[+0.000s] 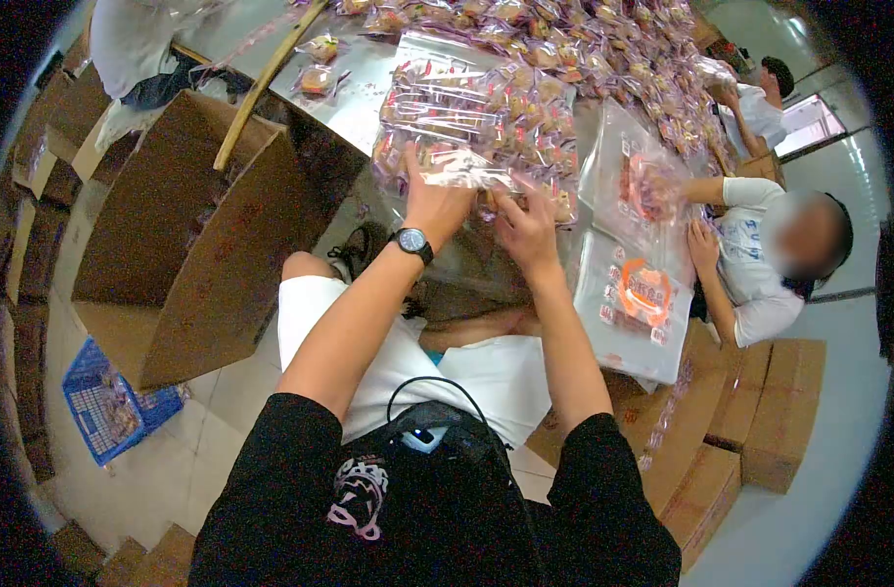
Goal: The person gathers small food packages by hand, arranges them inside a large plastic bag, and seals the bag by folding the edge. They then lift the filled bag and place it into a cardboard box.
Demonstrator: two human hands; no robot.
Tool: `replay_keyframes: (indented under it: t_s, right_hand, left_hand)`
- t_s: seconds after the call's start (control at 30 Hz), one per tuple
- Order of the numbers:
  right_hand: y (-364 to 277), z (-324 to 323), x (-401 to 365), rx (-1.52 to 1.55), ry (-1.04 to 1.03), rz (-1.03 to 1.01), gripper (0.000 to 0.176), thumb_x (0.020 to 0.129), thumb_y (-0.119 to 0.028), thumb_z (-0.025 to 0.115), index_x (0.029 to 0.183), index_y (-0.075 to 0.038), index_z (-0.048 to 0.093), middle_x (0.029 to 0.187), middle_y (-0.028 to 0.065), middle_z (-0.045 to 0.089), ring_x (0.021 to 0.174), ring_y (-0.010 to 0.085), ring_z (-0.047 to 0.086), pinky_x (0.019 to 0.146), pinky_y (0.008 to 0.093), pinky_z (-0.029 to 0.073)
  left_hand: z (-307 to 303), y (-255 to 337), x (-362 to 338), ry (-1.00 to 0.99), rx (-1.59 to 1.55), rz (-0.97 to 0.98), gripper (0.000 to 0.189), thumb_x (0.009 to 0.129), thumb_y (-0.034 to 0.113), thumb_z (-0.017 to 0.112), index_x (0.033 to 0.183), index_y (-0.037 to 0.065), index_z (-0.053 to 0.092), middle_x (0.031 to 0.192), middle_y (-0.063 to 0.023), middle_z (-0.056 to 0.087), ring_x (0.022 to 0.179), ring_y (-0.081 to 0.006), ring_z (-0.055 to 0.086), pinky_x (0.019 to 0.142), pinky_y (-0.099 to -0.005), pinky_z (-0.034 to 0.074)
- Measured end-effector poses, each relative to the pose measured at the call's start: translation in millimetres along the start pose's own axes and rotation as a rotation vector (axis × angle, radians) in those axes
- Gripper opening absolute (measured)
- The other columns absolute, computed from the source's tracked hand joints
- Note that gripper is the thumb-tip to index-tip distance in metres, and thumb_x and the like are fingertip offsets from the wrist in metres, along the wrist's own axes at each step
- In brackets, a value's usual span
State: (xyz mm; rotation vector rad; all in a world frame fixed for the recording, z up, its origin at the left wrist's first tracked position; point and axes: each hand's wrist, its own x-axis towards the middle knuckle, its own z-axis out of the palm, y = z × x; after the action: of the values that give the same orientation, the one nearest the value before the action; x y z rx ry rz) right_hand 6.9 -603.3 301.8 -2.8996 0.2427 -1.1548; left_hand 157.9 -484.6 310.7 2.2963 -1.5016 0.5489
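Observation:
A large clear plastic bag (447, 108) filled with rows of small wrapped pastries lies at the near edge of the metal table (354, 103). My left hand (437, 201), with a watch on the wrist, is at the bag's near left edge, its fingers partly over the plastic. My right hand (527, 223) pinches the bag's near edge a little to the right. Flat printed clear bags (633, 303) are stacked right of my right hand. Many wrapped pastries (603, 39) are heaped on the table beyond the filled bag.
An open cardboard box (187, 245) stands at the left, a wooden stick (261, 88) above it. A blue basket (99, 401) is on the floor. A co-worker (760, 245) reaches in from the right; closed boxes (779, 411) stand below. Other people are farther back.

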Motion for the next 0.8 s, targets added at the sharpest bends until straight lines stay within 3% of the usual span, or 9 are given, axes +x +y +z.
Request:
replay_keyframes:
  t_s: [0.1,0.23,0.33,0.37,0.43,0.53,0.63,0.8]
  right_hand:
    - [0,6,1,-0.023,0.018,0.047,0.051,0.072,-0.006,0.072,0.121,-0.017,0.069,0.127,0.0111,0.066,0.108,0.0320,0.066,0.095,0.0454,0.050]
    - [-7,10,0,0.001,0.095,0.127,0.043,0.076,-0.007,0.070,0.117,-0.018,0.070,0.125,0.0099,0.068,0.104,0.0300,0.068,0.092,0.0457,0.051]
    - [-9,18,-1,-0.075,0.048,0.206,0.037,0.082,-0.011,0.069,0.118,-0.018,0.069,0.126,0.0067,0.068,0.103,0.0281,0.069,0.091,0.0450,0.051]
    - [-10,20,-3,-0.105,0.035,0.202,0.036,0.083,-0.013,0.069,0.119,-0.017,0.069,0.127,0.0054,0.068,0.102,0.0281,0.069,0.091,0.0449,0.051]
    - [-15,14,2,-0.171,0.012,0.202,0.036,0.085,-0.017,0.069,0.121,-0.017,0.068,0.128,0.0027,0.068,0.101,0.0279,0.069,0.092,0.0448,0.050]
    - [-19,8,2,-0.107,-0.065,0.272,0.039,0.086,-0.025,0.072,0.124,-0.017,0.068,0.132,0.0025,0.066,0.103,0.0289,0.068,0.095,0.0460,0.049]
    - [-23,10,3,-0.172,0.017,0.210,0.044,0.083,-0.029,0.074,0.125,-0.017,0.067,0.135,0.0055,0.064,0.111,0.0294,0.064,0.099,0.0476,0.047]
    - [-15,7,-1,-0.113,-0.020,0.204,0.052,0.078,-0.029,0.076,0.127,-0.014,0.065,0.136,0.0089,0.062,0.117,0.0302,0.060,0.102,0.0490,0.046]
  left_hand:
    - [0,1,0,0.078,-0.003,-0.013,0.056,0.093,0.016,0.055,0.148,0.027,0.050,0.128,-0.0070,0.066,0.123,-0.0317,0.059,0.106,-0.0767,0.025]
    - [-9,-5,1,0.060,-0.054,0.030,0.056,0.092,0.015,0.057,0.147,0.027,0.052,0.128,-0.0060,0.066,0.121,-0.0304,0.059,0.103,-0.0753,0.030]
    - [-16,1,10,-0.072,0.065,-0.024,0.040,0.091,0.018,0.057,0.129,0.029,0.064,0.120,-0.0054,0.065,0.118,-0.0263,0.057,0.105,-0.0702,0.033]
    - [-15,1,8,-0.019,0.037,-0.023,0.040,0.090,0.017,0.057,0.128,0.027,0.064,0.121,-0.0056,0.064,0.117,-0.0266,0.058,0.104,-0.0700,0.034]
    - [-16,0,9,0.088,-0.023,-0.013,0.040,0.089,0.016,0.058,0.128,0.025,0.064,0.123,-0.0060,0.064,0.115,-0.0272,0.059,0.103,-0.0696,0.035]
    - [-18,-4,7,0.017,-0.019,0.015,0.042,0.090,0.018,0.061,0.132,0.022,0.062,0.122,-0.0059,0.064,0.114,-0.0278,0.061,0.100,-0.0719,0.034]
    - [-19,-3,4,0.014,-0.004,0.033,0.043,0.088,0.017,0.064,0.131,0.020,0.062,0.123,-0.0053,0.063,0.112,-0.0285,0.063,0.099,-0.0713,0.036]
    - [-25,-4,8,0.024,-0.004,0.048,0.040,0.089,0.017,0.063,0.128,0.018,0.064,0.121,-0.0049,0.064,0.111,-0.0255,0.062,0.098,-0.0709,0.037]
